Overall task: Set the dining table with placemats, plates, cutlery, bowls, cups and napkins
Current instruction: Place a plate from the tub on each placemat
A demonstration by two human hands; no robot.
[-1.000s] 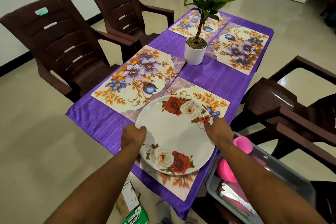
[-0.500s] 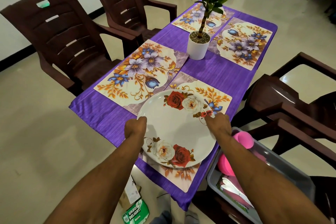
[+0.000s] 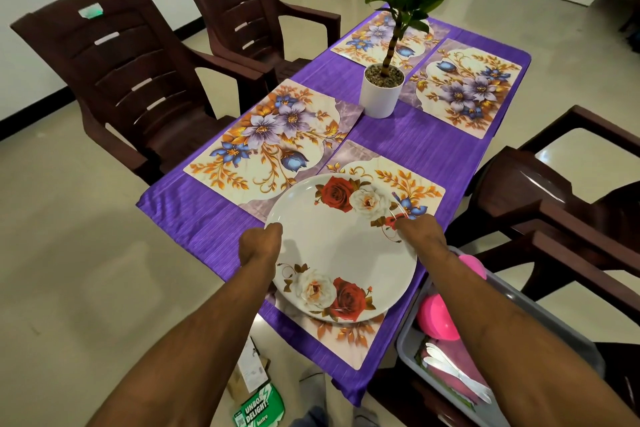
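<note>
I see both hands on the plate (image 3: 341, 248), lower centre of frame. Left hand (image 3: 260, 245) grasps the left rim, fingers curled round the edge. Right hand (image 3: 420, 231) grasps the right rim the same way. Plate sits over the nearest placemat (image 3: 349, 334), though I can't tell whether it's touching or just above. Three more placemats are on the purple tablecloth (image 3: 408, 146): one (image 3: 270, 142) left of centre, two near the white plant pot (image 3: 382, 90) at upper centre. Grey bin (image 3: 561, 333) at lower right holds pink cups (image 3: 438, 319) and white cutlery (image 3: 457, 369). Brown chairs (image 3: 128, 76) stand at both sides.
</note>
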